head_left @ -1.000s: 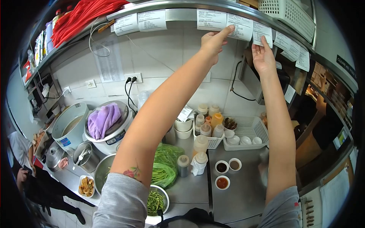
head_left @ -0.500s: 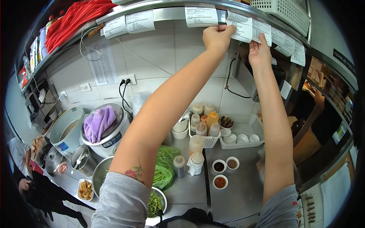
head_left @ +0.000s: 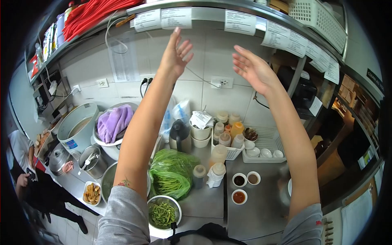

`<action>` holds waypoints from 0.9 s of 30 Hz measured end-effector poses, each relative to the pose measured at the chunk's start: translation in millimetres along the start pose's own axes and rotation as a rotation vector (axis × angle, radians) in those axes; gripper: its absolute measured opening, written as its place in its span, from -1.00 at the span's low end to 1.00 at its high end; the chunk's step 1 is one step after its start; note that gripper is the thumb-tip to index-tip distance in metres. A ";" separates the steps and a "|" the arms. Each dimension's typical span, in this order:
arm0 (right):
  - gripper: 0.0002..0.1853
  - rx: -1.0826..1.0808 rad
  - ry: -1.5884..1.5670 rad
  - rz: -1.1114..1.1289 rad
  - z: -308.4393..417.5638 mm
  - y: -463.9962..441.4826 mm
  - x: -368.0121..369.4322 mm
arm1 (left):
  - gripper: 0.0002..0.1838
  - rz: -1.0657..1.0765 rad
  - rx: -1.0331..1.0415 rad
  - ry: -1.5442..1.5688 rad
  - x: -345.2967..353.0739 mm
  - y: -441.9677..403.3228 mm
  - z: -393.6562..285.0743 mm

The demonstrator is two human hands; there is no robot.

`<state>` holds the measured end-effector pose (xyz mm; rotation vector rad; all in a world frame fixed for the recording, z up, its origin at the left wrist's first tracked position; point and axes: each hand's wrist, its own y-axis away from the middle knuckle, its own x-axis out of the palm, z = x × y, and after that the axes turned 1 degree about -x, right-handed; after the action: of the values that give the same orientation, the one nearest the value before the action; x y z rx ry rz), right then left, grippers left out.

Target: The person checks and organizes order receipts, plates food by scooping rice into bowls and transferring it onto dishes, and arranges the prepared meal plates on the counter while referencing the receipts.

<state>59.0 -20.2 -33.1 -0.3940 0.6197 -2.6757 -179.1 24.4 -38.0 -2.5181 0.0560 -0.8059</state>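
Note:
My left hand (head_left: 176, 55) is raised below the shelf edge, fingers spread, with nothing in it. Just above its fingertips hangs a printed order slip (head_left: 176, 18), with another slip (head_left: 147, 20) beside it. My right hand (head_left: 254, 68) is also raised, fingers stretched out and holding nothing. It sits below a single slip (head_left: 240, 21) and left of a row of overlapping slips (head_left: 276, 35). All the slips hang from the metal rail (head_left: 208, 14) along the shelf.
On the counter below are a green plastic bag of vegetables (head_left: 171, 171), a bowl of cut greens (head_left: 163, 213), a basket of squeeze bottles (head_left: 233, 153) and sauce cups (head_left: 239, 197). A purple cloth (head_left: 113, 123) lies on a pot. Another person (head_left: 34, 179) stands at the left.
Both hands have let go of the slips on the right and come down. My left hand has moved left, and my right hand has shifted left and lower. The view has turned slightly.

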 end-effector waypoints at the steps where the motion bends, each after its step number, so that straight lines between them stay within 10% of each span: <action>1: -0.54 -0.024 -0.069 -0.031 0.7 -9.4 18.7 | -0.11 0.009 0.037 0.023 -4.6 -2.1 -12.1; 9: -0.62 -0.268 -0.404 -0.350 2.1 -66.0 40.3 | -0.66 -0.023 0.144 -0.111 16.8 3.5 -19.4; 16: -0.65 -0.370 -0.399 -0.508 0.6 -44.0 27.3 | -0.75 0.036 0.279 -0.231 59.5 21.5 5.5; 27: -0.47 -0.096 -0.316 -0.392 -0.2 -28.6 31.8 | -0.15 0.056 0.121 -0.254 37.7 12.1 -13.3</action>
<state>22.3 -9.1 -14.1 -1.0372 0.6262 -2.8541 -154.1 1.0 -14.1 -2.4711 -0.0083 -0.4485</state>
